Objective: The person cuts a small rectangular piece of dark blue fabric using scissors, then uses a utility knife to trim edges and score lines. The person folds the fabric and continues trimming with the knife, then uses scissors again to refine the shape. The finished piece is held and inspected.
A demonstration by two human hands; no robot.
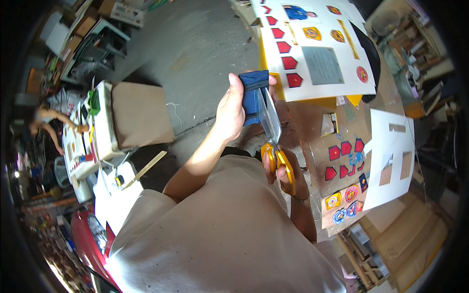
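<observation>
My left hand point(229, 115) is closed on a dark blue folded piece of fabric point(250, 100) with black bands across it, held up in front of my chest. The thumb lies along its left edge and fingertips show past its right edge. In my right hand point(297, 168) is a pair of scissors point(286, 168) with yellow handles, fingers through the loops. The blades point up and lie slightly apart against the fabric's right side. Whether the fabric sits between them I cannot tell.
A white board point(273, 53) with red and yellow patches lies on the brown table point(312, 141) to my right. Red patches point(346, 148) and a white board with cutouts point(388, 190) lie nearer. At left stand a brown panel point(141, 115) and another person's hand point(82, 128).
</observation>
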